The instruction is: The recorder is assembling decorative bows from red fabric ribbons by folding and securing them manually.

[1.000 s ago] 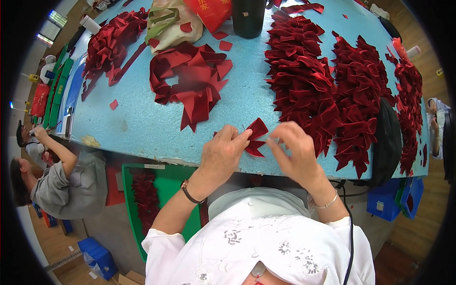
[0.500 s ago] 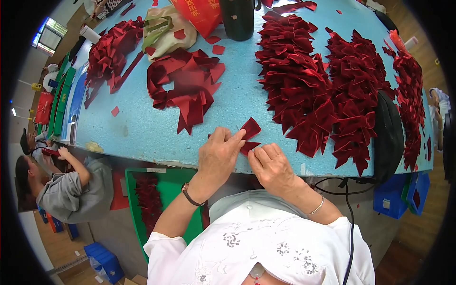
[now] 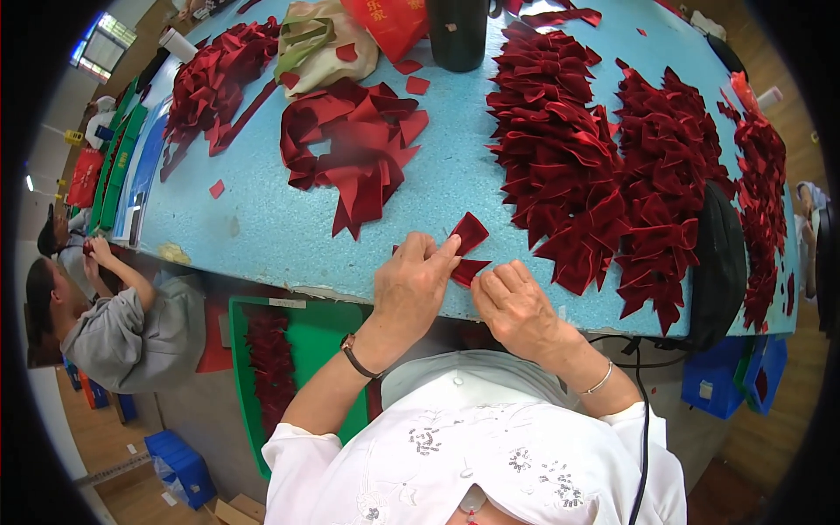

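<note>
A dark red velvet ribbon bow [image 3: 471, 230] lies at the table's near edge, partly covered by my fingers. My left hand [image 3: 409, 282] is closed on its middle, thumb and forefinger pressed together. Close beside it, my right hand [image 3: 516, 304] pinches the end of the bow's lower tail [image 3: 467, 271] with curled fingers. The bow's left part is mostly hidden behind my left hand. Beyond my hands sits a loose heap of red ribbon strips [image 3: 350, 149]. To the right, finished-looking velvet bows [image 3: 560, 157] are stacked in a long overlapping row.
More bow rows [image 3: 669, 184] and a black bag [image 3: 722, 262] with a cable are at right. A dark cup [image 3: 457, 35], a cloth bag [image 3: 325, 48] and a ribbon pile [image 3: 223, 79] stand farther back. Below the edge is a green crate [image 3: 328, 332]; a person [image 3: 131, 324] sits at left.
The whole view has shifted slightly, with the table's things a little farther right. Both hands keep nearly the same grip on the bow.
</note>
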The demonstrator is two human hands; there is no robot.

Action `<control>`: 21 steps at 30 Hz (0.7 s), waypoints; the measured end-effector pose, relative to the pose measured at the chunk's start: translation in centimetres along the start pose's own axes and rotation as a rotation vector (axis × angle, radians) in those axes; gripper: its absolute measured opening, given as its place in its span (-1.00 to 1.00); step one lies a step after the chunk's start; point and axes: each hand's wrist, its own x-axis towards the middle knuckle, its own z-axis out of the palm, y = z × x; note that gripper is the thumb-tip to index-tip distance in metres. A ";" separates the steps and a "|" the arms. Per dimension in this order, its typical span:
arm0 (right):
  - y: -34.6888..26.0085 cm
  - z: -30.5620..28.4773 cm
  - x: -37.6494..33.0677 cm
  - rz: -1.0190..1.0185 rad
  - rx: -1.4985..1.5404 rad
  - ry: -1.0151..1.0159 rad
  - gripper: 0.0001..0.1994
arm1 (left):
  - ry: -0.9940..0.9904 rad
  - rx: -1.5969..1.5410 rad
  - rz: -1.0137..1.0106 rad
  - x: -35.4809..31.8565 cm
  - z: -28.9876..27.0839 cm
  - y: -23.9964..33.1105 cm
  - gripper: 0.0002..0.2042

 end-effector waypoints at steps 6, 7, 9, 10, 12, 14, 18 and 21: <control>-1.4 0.0 -1.5 0.140 -0.015 0.067 -0.79 | 0.049 0.004 0.020 -0.3 0.0 0.3 -0.72; -1.6 -0.3 -1.9 0.130 -0.021 0.056 -0.79 | 0.041 0.006 0.023 -0.3 -0.1 0.3 -0.71; -1.8 -1.6 -3.1 0.235 0.097 0.159 -0.82 | 0.043 0.000 0.020 -0.4 -0.2 0.2 -0.71; -1.7 -2.1 -3.5 0.288 0.158 0.211 -0.83 | 0.046 0.007 0.024 -0.4 -0.3 0.1 -0.70; -1.5 -2.6 -3.7 0.328 0.178 0.232 -0.84 | 0.050 0.016 0.040 -0.4 -0.3 0.1 -0.67; -1.3 -3.0 -3.9 0.422 0.227 0.294 -0.85 | 0.048 0.016 0.036 -0.4 -0.2 0.2 -0.65; -1.0 -2.7 -2.4 0.379 0.231 0.310 -0.88 | 0.034 0.029 0.016 -0.5 -0.3 0.4 -0.58; -1.1 -2.9 -1.2 0.441 0.284 0.379 -0.87 | 0.035 0.016 -0.002 -0.6 -0.5 0.8 -0.55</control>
